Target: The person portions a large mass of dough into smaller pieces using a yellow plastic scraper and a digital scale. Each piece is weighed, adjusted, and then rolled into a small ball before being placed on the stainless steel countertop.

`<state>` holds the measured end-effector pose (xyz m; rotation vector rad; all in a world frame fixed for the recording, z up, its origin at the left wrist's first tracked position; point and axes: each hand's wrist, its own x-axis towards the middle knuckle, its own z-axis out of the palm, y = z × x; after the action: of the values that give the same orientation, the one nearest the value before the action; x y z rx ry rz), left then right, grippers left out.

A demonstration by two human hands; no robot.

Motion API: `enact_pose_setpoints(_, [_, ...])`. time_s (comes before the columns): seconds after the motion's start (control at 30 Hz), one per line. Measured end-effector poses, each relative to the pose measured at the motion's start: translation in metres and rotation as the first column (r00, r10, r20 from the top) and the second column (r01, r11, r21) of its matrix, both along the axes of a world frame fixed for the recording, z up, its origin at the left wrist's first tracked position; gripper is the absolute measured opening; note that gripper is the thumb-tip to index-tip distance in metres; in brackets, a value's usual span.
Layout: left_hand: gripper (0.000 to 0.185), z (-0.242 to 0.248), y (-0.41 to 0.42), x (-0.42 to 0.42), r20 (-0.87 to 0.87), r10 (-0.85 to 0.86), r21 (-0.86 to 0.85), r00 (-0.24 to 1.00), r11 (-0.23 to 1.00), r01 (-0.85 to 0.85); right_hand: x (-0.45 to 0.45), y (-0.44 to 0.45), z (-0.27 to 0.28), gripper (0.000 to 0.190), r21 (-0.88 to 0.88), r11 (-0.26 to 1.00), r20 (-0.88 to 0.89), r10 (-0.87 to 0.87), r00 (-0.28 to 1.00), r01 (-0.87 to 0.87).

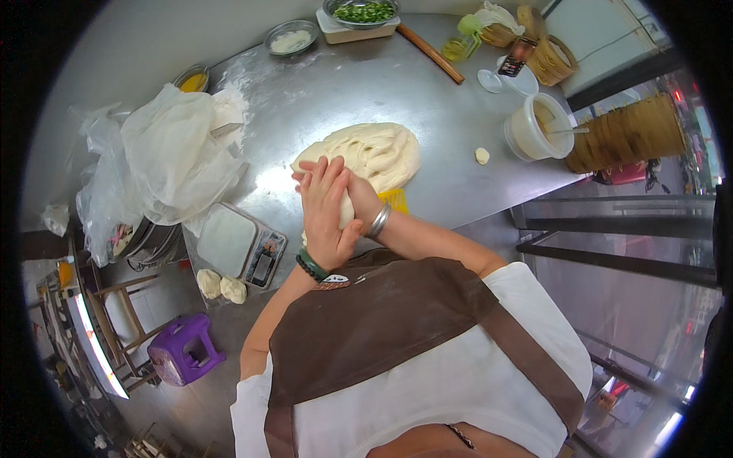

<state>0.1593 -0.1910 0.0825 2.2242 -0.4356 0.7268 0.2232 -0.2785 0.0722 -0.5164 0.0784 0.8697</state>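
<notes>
My left hand (325, 209), with a dark green bangle and beads at its wrist, presses a piece of pale dough (347, 210) against my right hand (362, 196). A silver bangle circles the right wrist. Most of that piece is hidden between the palms. Just beyond the fingers lies a large, soft mass of dough (378, 150) on the steel table (446, 114). Part of a yellow plastic scraper (394, 199) shows beside the right wrist, at the mass's near edge. Another bit of dough peeks out by the left wrist.
Left of my hands sits a digital scale (229, 240), with two dough lumps (221, 286) at the table corner and plastic bags (177, 154) behind. A rolling pin (430, 52) and bowl of chopped greens (365, 12) are at the back. A white tub (529, 134) and small dough piece (482, 156) are right.
</notes>
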Motion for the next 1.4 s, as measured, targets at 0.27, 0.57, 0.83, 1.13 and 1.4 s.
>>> enact_pose_setpoints(0.27, [0.065, -0.014, 0.006, -0.003, -0.078, 0.042, 0.024, 0.996, 0.999, -0.041, -0.024, -0.005, -0.027, 0.036, -0.211, 0.974, -0.057, -0.098, 0.994, 0.084])
enact_pose_setpoints(0.57, [0.042, -0.038, 0.036, -0.051, -0.286, 0.134, -0.374, 0.949, 0.896, -0.239, -0.018, -0.014, -0.036, 0.057, -0.275, 0.911, -0.022, 0.313, 0.949, -0.307])
enact_pose_setpoints(0.83, [0.027, -0.081, 0.118, -0.156, -0.339, 0.812, 0.030, 0.476, 0.515, -0.857, -0.014, -0.009, -0.050, 0.058, -0.374, 0.840, -0.071, 0.397, 0.915, -0.393])
enact_pose_setpoints(1.13, [0.062, -0.122, 0.153, -0.203, -0.393, 0.874, 0.479, 0.287, 0.461, -0.747, -0.025, 0.021, -0.050, 0.044, -0.500, 0.757, -0.058, 0.455, 0.889, -0.420])
enact_pose_setpoints(1.4, [0.041, -0.124, 0.165, -0.223, -0.350, 0.905, 0.144, 0.241, 0.306, -0.941, -0.005, 0.034, -0.038, 0.045, -0.446, 0.822, 0.025, 0.407, 0.913, -0.354])
